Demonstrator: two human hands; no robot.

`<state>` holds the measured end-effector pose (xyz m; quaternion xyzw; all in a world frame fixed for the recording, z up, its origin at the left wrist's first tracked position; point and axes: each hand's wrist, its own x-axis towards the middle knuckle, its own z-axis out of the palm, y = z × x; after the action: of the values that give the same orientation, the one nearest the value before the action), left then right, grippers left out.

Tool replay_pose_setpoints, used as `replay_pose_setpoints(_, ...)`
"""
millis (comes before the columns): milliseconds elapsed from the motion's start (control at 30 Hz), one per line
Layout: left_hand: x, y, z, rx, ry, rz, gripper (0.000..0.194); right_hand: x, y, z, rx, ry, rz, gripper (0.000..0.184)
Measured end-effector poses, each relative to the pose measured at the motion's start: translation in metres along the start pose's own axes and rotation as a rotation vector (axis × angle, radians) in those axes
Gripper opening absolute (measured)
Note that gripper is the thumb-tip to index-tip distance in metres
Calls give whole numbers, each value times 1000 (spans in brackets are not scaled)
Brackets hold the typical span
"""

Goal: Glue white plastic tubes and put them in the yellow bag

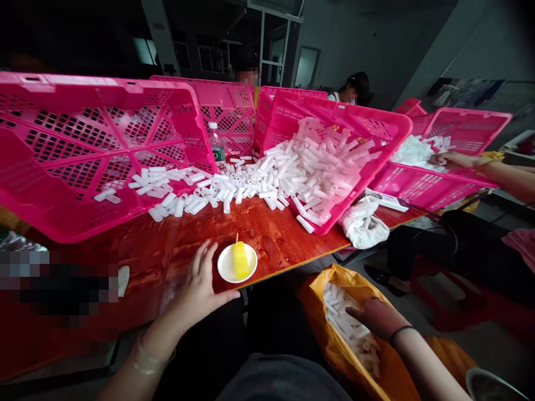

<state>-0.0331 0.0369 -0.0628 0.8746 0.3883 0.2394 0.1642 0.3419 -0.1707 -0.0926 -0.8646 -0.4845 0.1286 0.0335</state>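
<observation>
My left hand (204, 284) rests at the table's front edge, fingers and thumb spread and nothing in it. Just right of it sits a small white dish (223, 266), bearing a yellow block (241, 260) with a thin stick poking out of its top. My right hand (378, 317) reaches down into an orange sack (320, 303) of short white plastic tubes (349, 328). Its visible fingers are loosely stretched over the tubes, and I see none held. More white tubes (246, 184) lie heaped on the table, spilling from a tilted pink crate (376, 125).
A large pink crate (104, 89) lies tipped at the left. Behind the pile stands a plastic bottle (217, 147). A white cloth (363, 223) hangs over the right table edge. At the far right, a co-worker's hand (453, 160) touches tubes in another crate (434, 186).
</observation>
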Motion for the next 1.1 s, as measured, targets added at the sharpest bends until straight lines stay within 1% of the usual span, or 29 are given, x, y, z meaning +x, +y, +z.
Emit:
replay_pose_setpoints(33,4,-8,2,-22,-58,-19,108,5,-20,-3,36,17,-101,26)
replay_pose_setpoints(100,11,-16,7,-80,-138,-30,112,15,-78,-18,143,85,-333,30)
replay_pose_setpoints(167,15,-18,12,-144,-162,-28,113,27,-146,-40,192,243,-569,35)
replay_pose_setpoints(200,16,-18,13,-174,-163,-24,113,34,-179,-51,174,293,-691,39)
replay_pose_setpoints(233,16,-17,14,-199,-159,-18,113,41,-209,-62,107,307,-789,43)
replay_pose_setpoints(267,15,-17,15,-220,-151,-13,113,47,-234,-70,2,297,-848,46)
replay_pose_setpoints(300,15,-16,15,-236,-142,-10,113,54,-256,-76,-119,253,-889,45)
replay_pose_setpoints(333,14,-16,15,-249,-129,-13,113,59,-273,-81,-233,200,-909,39)
replay_pose_setpoints(400,13,-15,15,-268,-103,-25,111,66,-297,-84,-387,110,-919,27)
replay_pose_setpoints(433,13,-15,14,-276,-92,-30,110,66,-305,-84,-421,86,-921,25)
replay_pose_setpoints(567,15,-13,14,-277,-61,-34,101,52,-326,-73,-440,64,-919,25)
replay_pose_setpoints(633,14,-12,14,-269,-53,-30,99,45,-331,-65,-430,49,-900,23)
replay_pose_setpoints(700,14,-12,14,-272,-46,-22,100,42,-332,-59,-401,32,-878,23)
replay_pose_setpoints(767,12,-13,16,-274,-44,-38,101,48,-326,-58,-350,8,-860,24)
replay_pose_setpoints(833,11,-15,18,-268,-50,-70,105,60,-316,-60,-279,-23,-844,22)
replay_pose_setpoints(967,8,-17,18,-250,-68,-98,107,86,-292,-62,-56,-79,-803,20)
replay_pose_setpoints(1033,8,-16,17,-244,-68,-100,106,93,-280,-56,90,-102,-789,20)
replay_pose_setpoints(1100,8,-15,16,-241,-65,-93,105,97,-269,-44,241,-119,-775,18)
